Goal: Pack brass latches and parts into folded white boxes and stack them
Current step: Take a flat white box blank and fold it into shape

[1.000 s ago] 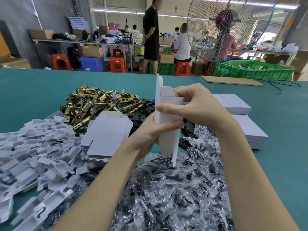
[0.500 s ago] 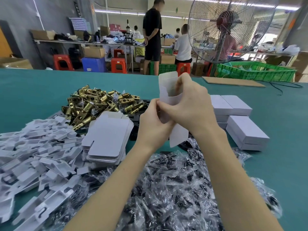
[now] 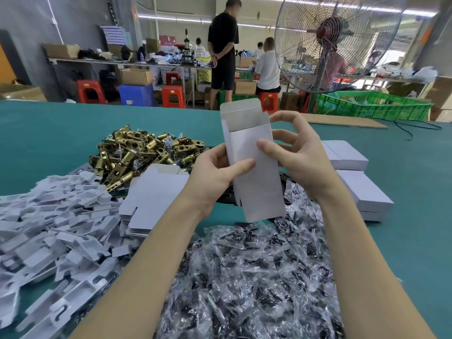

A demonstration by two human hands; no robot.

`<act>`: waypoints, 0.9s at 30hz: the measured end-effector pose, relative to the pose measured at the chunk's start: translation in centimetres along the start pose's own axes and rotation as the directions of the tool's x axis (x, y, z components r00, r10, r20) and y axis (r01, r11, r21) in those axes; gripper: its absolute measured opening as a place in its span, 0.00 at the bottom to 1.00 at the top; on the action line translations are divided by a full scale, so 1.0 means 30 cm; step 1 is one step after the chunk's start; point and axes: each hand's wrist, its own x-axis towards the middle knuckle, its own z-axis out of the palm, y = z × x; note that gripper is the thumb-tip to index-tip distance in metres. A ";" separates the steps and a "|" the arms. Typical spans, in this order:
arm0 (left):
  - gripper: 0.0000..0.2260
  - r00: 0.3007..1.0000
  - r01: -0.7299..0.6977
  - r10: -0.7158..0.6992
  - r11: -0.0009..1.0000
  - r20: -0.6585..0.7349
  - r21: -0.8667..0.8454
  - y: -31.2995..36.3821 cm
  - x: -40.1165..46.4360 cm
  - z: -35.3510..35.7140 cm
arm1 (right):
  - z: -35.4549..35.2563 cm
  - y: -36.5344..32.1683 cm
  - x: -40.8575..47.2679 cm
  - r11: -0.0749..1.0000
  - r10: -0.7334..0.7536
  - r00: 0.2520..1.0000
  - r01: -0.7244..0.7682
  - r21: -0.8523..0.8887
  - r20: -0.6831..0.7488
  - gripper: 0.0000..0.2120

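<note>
Both hands are holding an upright white cardboard box (image 3: 252, 165) above the table: the left hand (image 3: 215, 177) is pinching its lower left side, the right hand (image 3: 296, 157) is gripping its right edge. A pile of brass latches (image 3: 137, 152) is lying beyond the left hand

Head-worn view, forward and down

— Was any writing readable there?
— None. The white box (image 3: 252, 165) was blank on every visible face, and so were the closed boxes (image 3: 362, 187).
— And the far wall?
— An orange sign (image 3: 134, 13) hung there, but its marks were too blurred to read.
</note>
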 end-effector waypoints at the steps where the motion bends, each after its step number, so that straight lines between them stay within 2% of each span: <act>1: 0.14 1.000 0.014 -0.014 1.000 0.016 -0.014 0.002 -0.001 -0.005 | 0.002 0.004 -0.002 1.000 -0.004 1.000 0.004 0.016 0.001 0.18; 6: 0.15 0.991 0.083 -0.078 0.995 0.106 -0.051 0.014 0.002 -0.031 | 0.018 0.027 0.001 0.998 -0.008 1.000 0.008 0.061 -0.008 0.18; 12: 0.16 0.999 0.015 -0.009 0.992 -0.052 0.122 -0.002 0.014 -0.028 | 0.055 0.055 -0.003 0.999 -0.018 0.999 0.020 0.044 -0.039 0.15; 21: 0.13 0.998 -0.068 0.065 0.983 0.023 0.170 0.015 0.015 -0.076 | 0.023 0.050 -0.008 0.998 -0.007 1.000 0.006 0.057 0.027 0.11; 27: 0.15 0.997 -0.077 0.071 0.974 0.037 0.213 0.025 0.008 -0.085 | 0.021 0.045 -0.010 0.994 -0.046 0.998 0.040 0.105 0.052 0.15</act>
